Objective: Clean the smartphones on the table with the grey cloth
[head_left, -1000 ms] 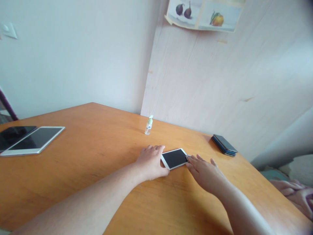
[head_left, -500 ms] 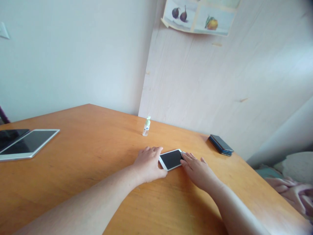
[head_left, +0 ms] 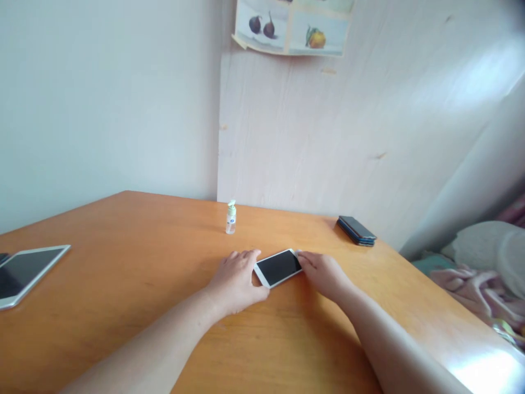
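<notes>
A white-framed smartphone with a dark screen lies face up on the wooden table. My left hand grips its left end, with the thumb at the near corner and the fingers at the far corner. At the other end, my right hand rests with its fingers bent and pressed together on the phone's right edge. A small whitish bit shows by those fingertips; whether it is a cloth or something else I cannot make out. The right end of the phone is covered by these fingers.
Behind the phone stands a small clear pump bottle. A stack of dark phones lies at the back right. A white tablet is at the left edge. The table meets the wall; bedding lies beyond its right side.
The view has turned right and levelled, so things sit further left. My right hand's fingers, flatter before, are now more bent at the phone's right end. My left hand keeps its hold.
</notes>
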A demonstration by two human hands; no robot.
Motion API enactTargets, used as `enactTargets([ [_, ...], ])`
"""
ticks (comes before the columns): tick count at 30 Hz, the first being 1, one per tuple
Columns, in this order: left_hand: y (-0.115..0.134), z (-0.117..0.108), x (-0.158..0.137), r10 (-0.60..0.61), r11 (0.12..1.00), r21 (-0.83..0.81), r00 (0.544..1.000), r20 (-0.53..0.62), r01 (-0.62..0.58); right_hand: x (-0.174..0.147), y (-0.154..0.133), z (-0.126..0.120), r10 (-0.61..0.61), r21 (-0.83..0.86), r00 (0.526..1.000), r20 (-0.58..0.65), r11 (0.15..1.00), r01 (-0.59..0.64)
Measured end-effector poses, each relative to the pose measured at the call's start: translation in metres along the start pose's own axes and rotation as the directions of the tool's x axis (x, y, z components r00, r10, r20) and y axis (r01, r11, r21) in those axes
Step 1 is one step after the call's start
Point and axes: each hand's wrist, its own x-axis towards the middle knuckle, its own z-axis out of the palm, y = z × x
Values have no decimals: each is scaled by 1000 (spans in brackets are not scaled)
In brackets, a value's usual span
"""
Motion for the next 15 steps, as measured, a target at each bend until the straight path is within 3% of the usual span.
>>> enactTargets([
  [7,-10,-6,2,-9,999,46,999,38,8,15,28,-2,260,237,955,-141,946,-223],
  [15,-15,1,8,-17,997,-74,999,27,19,18,28,3,397,467,916,-59,822,-326],
])
